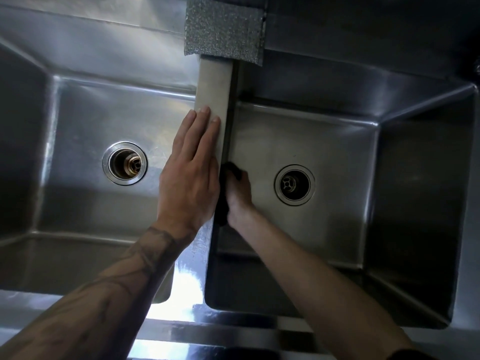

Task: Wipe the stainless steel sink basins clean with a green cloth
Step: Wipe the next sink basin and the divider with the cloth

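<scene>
Two stainless steel basins lie below me, the left basin [78, 209] and the right basin [345, 229], split by a divider ridge [214, 89]. My left hand [191, 172] rests flat on that ridge, fingers straight and together. My right hand [237, 196] is down inside the right basin against its left wall. It holds a dark bunched cloth [222, 213] pressed to that wall. The cloth looks almost black in the shadow, and most of it is hidden behind the hand and the ridge.
Each basin has a round drain, the left drain [124, 162] and the right drain [294, 184]. A grey speckled pad [224, 27] hangs over the back rim above the divider. The shiny front rim [181, 331] runs along the near edge.
</scene>
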A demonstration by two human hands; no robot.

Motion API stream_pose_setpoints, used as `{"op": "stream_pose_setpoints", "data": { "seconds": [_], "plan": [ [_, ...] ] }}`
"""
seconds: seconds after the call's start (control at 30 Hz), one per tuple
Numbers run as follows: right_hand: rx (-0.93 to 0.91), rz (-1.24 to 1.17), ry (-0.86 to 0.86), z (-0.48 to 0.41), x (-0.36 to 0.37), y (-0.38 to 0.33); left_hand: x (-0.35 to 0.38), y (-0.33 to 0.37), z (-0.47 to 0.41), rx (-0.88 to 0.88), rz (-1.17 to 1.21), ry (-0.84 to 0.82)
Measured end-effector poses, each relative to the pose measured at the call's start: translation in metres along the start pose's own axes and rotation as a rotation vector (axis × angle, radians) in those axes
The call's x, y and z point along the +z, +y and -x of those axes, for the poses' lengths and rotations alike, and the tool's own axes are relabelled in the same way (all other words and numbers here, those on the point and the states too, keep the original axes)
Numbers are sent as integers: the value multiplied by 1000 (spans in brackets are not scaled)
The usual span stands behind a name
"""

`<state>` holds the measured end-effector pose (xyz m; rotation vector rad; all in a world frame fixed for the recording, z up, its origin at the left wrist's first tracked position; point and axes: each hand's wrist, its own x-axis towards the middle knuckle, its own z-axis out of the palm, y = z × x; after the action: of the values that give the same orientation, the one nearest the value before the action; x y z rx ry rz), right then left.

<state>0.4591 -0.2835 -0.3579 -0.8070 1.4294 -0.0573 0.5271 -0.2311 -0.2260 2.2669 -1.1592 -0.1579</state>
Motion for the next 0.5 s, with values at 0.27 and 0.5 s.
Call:
{"op": "stream_pose_setpoints", "data": {
  "seconds": [0.27, 0.5],
  "plan": [
    [-201, -178, -40, -90, 31, -131, -1, 0, 0, 21, -4, -17],
    [-378, -220, -78, -15, 15, -137, -3, 0, 0, 14, 7, -17]
  ]
}}
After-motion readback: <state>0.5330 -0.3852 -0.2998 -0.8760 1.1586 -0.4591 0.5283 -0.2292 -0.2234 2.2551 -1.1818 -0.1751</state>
